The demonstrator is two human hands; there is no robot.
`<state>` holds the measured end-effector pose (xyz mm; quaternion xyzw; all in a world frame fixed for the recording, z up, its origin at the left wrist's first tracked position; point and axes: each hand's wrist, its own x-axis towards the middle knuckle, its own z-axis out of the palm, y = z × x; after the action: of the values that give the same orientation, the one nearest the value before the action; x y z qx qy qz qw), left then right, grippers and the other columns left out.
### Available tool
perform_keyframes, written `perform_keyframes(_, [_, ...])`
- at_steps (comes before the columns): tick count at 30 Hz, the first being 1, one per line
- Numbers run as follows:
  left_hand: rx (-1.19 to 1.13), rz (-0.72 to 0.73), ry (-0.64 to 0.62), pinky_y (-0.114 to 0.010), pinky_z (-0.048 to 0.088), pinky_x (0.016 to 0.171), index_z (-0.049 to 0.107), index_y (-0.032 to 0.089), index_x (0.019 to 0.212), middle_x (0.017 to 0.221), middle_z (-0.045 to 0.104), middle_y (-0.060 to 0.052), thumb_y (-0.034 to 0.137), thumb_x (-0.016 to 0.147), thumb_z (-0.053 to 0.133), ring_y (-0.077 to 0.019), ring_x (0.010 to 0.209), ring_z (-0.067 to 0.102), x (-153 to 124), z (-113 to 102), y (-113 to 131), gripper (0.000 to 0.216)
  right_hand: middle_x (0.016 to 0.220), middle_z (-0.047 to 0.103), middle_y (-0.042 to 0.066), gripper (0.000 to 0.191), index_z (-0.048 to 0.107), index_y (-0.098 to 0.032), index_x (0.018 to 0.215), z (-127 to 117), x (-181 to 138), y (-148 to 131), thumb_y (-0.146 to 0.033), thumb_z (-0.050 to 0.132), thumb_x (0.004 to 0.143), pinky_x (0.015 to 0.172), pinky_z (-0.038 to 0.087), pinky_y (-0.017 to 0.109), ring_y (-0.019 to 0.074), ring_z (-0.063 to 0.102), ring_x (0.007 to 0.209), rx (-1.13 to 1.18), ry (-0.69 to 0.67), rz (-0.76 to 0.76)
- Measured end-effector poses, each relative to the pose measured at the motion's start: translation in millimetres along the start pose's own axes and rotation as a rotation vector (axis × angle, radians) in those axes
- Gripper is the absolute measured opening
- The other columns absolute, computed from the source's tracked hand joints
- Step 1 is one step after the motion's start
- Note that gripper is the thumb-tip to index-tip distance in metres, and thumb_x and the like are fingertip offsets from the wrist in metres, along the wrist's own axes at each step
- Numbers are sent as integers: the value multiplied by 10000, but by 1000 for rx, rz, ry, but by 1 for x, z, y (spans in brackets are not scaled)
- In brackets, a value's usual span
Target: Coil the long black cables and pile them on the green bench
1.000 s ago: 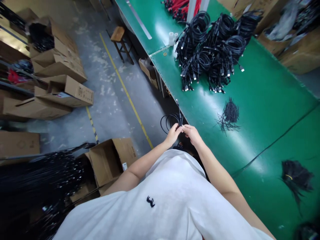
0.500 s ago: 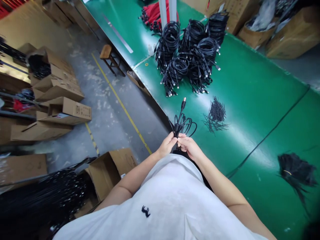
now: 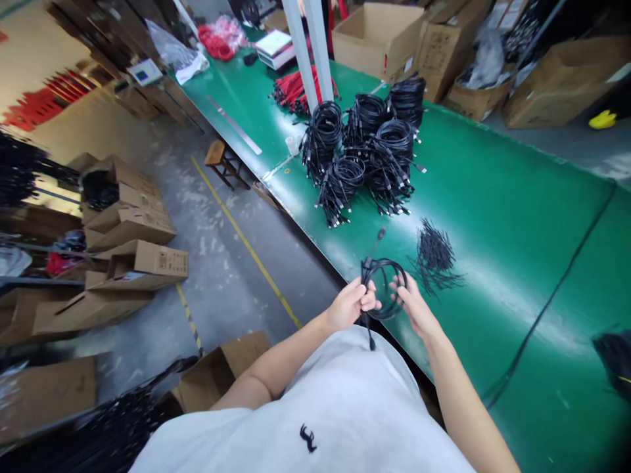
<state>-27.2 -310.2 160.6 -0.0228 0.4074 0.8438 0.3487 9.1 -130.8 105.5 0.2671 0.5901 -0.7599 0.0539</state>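
Observation:
A black cable (image 3: 367, 268), wound into a loose coil, is held in front of my body by the table's near edge. My left hand (image 3: 351, 305) is closed on the coil's left side, where the strands gather. Around the right side of the loop curl the fingers of my right hand (image 3: 415, 306). One connector end (image 3: 381, 232) sticks up beyond the coil, and another end (image 3: 372, 343) hangs below it. A heap of short black ties (image 3: 434, 249) lies just beyond my right hand. Farther off, several coiled black cable bundles (image 3: 345, 176) are piled together.
The green table (image 3: 503, 217) runs diagonally, with a long dark line across it. Red cables (image 3: 290, 90) lie behind a grey post (image 3: 315, 52). Cardboard boxes (image 3: 377, 39) stand at the far side; others (image 3: 138, 263) are on the left. A wooden stool (image 3: 217, 154) stands beside the table.
The cable coil has opened into a wider round loop. My right hand has moved apart from the left to the loop's other side. The view has tilted up, showing more of the far table.

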Motion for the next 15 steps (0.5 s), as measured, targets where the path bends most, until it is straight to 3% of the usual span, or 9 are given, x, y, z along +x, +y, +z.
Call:
perform_keyframes(2, [-40, -81, -82, -285, 442, 671, 551, 165, 876, 588, 328, 92, 503, 762, 741, -55, 494, 316, 16, 3, 11, 404, 1044, 630, 78, 659, 569, -267, 1196, 7, 14, 4, -667, 712, 692, 752, 531, 367, 206, 632, 881, 182, -206, 152])
perform_keyframes(3, [-42, -102, -119, -267, 412, 627, 554, 160, 866, 583, 320, 91, 492, 762, 739, -53, 487, 304, 25, 3, 17, 394, 926, 619, 51, 651, 587, -254, 1161, 12, 22, 3, -687, 710, 690, 706, 533, 357, 181, 615, 770, 240, -247, 170])
perform_keyframes(6, [4, -37, -117, -260, 419, 637, 578, 145, 905, 589, 351, 81, 455, 809, 702, -54, 492, 342, 67, -3, 44, 347, 631, 389, -65, 504, 597, -219, 978, 30, 59, -20, -628, 731, 716, 546, 457, 278, 92, 392, 515, 215, -129, 21])
perform_keyframes(9, [153, 136, 66, -295, 476, 764, 587, 145, 977, 682, 480, 35, 418, 929, 569, -84, 594, 486, 130, -18, 80, 278, 613, 314, -77, 301, 526, -212, 908, 50, 124, -65, -496, 619, 880, 506, 387, 270, 90, 326, 512, 22, -7, -151])
perform_keyframes(13, [631, 359, 339, -306, 463, 944, 609, 154, 996, 977, 635, -68, 336, 1027, 371, -150, 927, 612, 220, -52, 129, 301, 726, 488, -24, 272, 515, -137, 1044, 85, 234, -119, -363, 364, 1035, 599, 461, 245, 76, 469, 597, -434, 74, -315])
perform_keyframes(15, [923, 407, 470, -355, 406, 1068, 625, 154, 1012, 1130, 650, -115, 304, 1022, 378, -204, 1145, 580, 252, -70, 144, 289, 860, 583, 21, 310, 551, -100, 1111, 102, 279, -127, -367, 410, 1039, 665, 516, 250, 80, 557, 689, -584, 104, -377])
